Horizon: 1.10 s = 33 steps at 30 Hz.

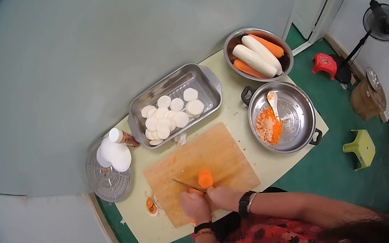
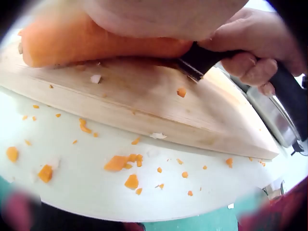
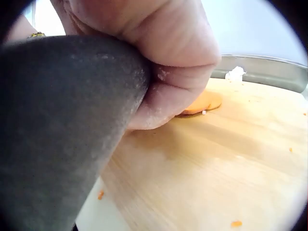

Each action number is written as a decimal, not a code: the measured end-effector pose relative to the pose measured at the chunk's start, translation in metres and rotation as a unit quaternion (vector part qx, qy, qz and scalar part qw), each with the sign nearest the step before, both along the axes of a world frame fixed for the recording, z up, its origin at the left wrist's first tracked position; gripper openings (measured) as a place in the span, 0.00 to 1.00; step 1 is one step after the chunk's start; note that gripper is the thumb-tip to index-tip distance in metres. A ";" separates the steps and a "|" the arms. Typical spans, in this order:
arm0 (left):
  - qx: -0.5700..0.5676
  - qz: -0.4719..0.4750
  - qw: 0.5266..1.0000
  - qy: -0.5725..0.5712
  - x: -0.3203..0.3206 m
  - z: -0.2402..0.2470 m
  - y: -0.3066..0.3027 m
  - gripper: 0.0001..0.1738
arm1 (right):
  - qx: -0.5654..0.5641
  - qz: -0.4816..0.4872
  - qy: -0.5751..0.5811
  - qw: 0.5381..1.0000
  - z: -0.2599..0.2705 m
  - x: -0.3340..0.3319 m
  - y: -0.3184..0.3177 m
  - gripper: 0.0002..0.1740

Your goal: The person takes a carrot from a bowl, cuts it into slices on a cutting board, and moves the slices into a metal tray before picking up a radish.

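Note:
My left hand (image 1: 195, 207) holds a carrot (image 2: 106, 42) down on the wooden cutting board (image 1: 232, 153), near the board's front edge. Beside it my right hand (image 1: 224, 198) grips the black handle (image 2: 288, 94) of a knife (image 1: 184, 184). The blade stands at the carrot's end, angled to the far left in the head view. Just past the blade lie cut carrot slices (image 1: 205, 177), overlapping each other; a slice (image 3: 206, 102) also shows beyond the right hand's fingers in the right wrist view.
A metal tray (image 1: 207, 76) of white radish slices stands behind the board. To the right are a pot (image 1: 307, 126) with chopped bits and a white spoon (image 1: 272, 100), and a bowl (image 1: 228, 47) of radishes and carrots. A shaker bottle (image 1: 128, 139) and a grey perforated lid (image 1: 108, 186) are left.

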<state>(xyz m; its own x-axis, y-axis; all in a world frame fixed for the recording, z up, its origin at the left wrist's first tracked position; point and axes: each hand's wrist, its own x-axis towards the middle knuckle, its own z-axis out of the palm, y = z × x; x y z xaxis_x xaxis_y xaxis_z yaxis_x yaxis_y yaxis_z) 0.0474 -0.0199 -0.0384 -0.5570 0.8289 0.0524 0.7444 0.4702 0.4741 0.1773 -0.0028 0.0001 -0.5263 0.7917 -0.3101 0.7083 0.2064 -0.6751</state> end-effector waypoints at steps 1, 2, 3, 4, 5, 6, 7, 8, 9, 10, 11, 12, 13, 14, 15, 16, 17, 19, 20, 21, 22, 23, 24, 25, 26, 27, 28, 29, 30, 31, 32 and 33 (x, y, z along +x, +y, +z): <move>-0.013 0.000 1.000 0.001 -0.001 0.000 -0.002 0.17 | 0.003 -0.008 0.000 1.000 -0.001 0.003 -0.004 0.09; -0.026 -0.001 1.000 0.000 0.001 0.007 0.000 0.17 | 0.005 -0.018 -0.001 1.000 -0.002 0.008 -0.009 0.09; -0.038 -0.004 0.999 -0.001 0.003 0.011 0.001 0.17 | 0.008 -0.014 0.004 1.000 -0.007 0.013 -0.013 0.09; -0.037 -0.005 0.999 0.000 0.004 0.013 0.000 0.17 | 0.012 -0.011 0.009 1.000 -0.015 0.018 -0.016 0.09; -0.035 -0.005 0.999 0.001 0.005 0.014 0.001 0.17 | 0.017 -0.007 0.014 1.000 -0.014 0.023 -0.016 0.08; -0.031 -0.003 0.999 0.004 0.004 0.015 0.001 0.17 | 0.026 -0.008 0.016 1.000 -0.013 0.026 -0.016 0.08; -0.022 -0.007 1.000 0.008 0.002 0.014 0.001 0.17 | 0.034 -0.008 0.020 0.999 -0.012 0.028 -0.015 0.08; -0.012 -0.011 1.000 0.012 0.001 0.011 0.001 0.18 | 0.041 -0.010 0.024 0.999 -0.008 0.027 -0.014 0.08; -0.003 -0.018 1.000 0.016 -0.001 0.009 0.001 0.18 | 0.060 -0.018 0.015 0.998 -0.006 0.025 -0.013 0.09; -0.008 -0.022 1.000 0.007 -0.003 0.006 0.000 0.18 | 0.077 -0.028 0.005 0.997 -0.004 0.023 -0.013 0.09; -0.015 -0.028 1.000 -0.002 -0.005 0.004 -0.001 0.18 | 0.093 -0.040 -0.006 0.995 -0.001 0.022 -0.014 0.10; -0.022 -0.034 0.999 -0.011 -0.007 0.003 -0.001 0.18 | 0.106 -0.050 0.007 0.993 0.001 0.021 -0.013 0.10; -0.004 -0.042 0.999 -0.024 -0.010 0.000 -0.001 0.18 | 0.120 -0.059 0.022 0.991 0.004 0.021 -0.012 0.11; 0.014 -0.050 0.998 -0.037 -0.013 -0.001 -0.002 0.18 | 0.133 -0.068 0.036 0.988 0.006 0.019 -0.012 0.11; 0.033 -0.057 0.997 -0.049 -0.016 -0.002 -0.003 0.18 | 0.135 -0.066 0.039 0.988 0.008 0.017 -0.012 0.12; 0.036 -0.066 0.995 -0.064 -0.019 -0.003 -0.003 0.18 | 0.136 -0.064 0.040 0.988 0.010 0.015 -0.012 0.12; 0.039 -0.076 0.993 -0.078 -0.021 -0.002 -0.002 0.18 | 0.138 -0.062 0.042 0.988 0.011 0.012 -0.012 0.12; 0.029 -0.095 0.991 -0.085 -0.024 0.000 -0.002 0.18 | 0.138 -0.055 0.034 0.988 0.013 0.009 -0.015 0.11; 0.018 -0.105 0.991 -0.077 -0.024 0.005 -0.003 0.18 | 0.138 -0.050 0.031 0.989 0.013 0.007 -0.015 0.11; 0.006 -0.114 0.991 -0.070 -0.024 0.007 -0.004 0.19 | 0.137 -0.048 0.023 0.989 0.014 0.005 -0.016 0.10; 0.008 -0.125 0.990 -0.059 -0.025 0.004 -0.005 0.19 | 0.137 -0.045 0.015 0.989 0.014 0.003 -0.018 0.10; 0.010 -0.136 0.990 -0.049 -0.025 0.002 -0.006 0.18 | 0.135 -0.042 0.007 0.990 0.014 0.002 -0.019 0.09; 0.012 -0.146 0.988 -0.039 -0.025 0.000 -0.007 0.18 | 0.133 -0.041 0.010 0.990 0.012 0.001 -0.020 0.08; -0.002 -0.147 0.988 -0.036 -0.025 -0.003 -0.009 0.18 | 0.132 -0.039 0.012 0.990 0.011 0.001 -0.020 0.07; -0.017 -0.149 0.988 -0.033 -0.024 -0.001 -0.009 0.18 | 0.130 -0.037 0.015 0.991 0.012 -0.001 -0.020 0.06; -0.033 -0.150 0.988 -0.030 -0.024 0.001 -0.009 0.18 | 0.125 -0.035 0.014 0.991 0.013 -0.002 -0.021 0.06; -0.041 -0.145 0.988 -0.034 -0.023 0.003 -0.010 0.18 | 0.120 -0.034 0.012 0.992 0.015 -0.002 -0.021 0.05; -0.048 -0.141 0.988 -0.039 -0.022 0.004 -0.010 0.18 | 0.116 -0.033 0.010 0.993 0.016 -0.002 -0.020 0.05; -0.056 -0.139 0.988 -0.043 -0.021 0.004 -0.010 0.18 | 0.124 -0.034 0.009 0.992 0.016 -0.002 -0.021 0.05; -0.060 -0.140 0.987 -0.044 -0.023 0.000 -0.010 0.17 | 0.132 -0.036 0.008 0.991 0.015 -0.003 -0.022 0.05; -0.064 -0.143 0.987 -0.045 -0.025 -0.004 -0.010 0.17 | 0.140 -0.039 0.008 0.989 0.014 -0.004 -0.023 0.05; -0.068 -0.145 0.986 -0.046 -0.027 -0.009 -0.011 0.17 | 0.145 -0.039 0.004 0.989 0.014 -0.004 -0.023 0.05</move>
<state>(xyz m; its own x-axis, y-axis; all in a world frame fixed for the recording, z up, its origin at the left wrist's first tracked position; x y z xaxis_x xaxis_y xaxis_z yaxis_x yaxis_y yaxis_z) 0.0202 -0.0304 -0.0470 -0.2918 0.9502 -0.1095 0.8141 0.3068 0.4931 0.1731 -0.0258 0.0138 -0.4615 0.8851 -0.0599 0.7242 0.3369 -0.6017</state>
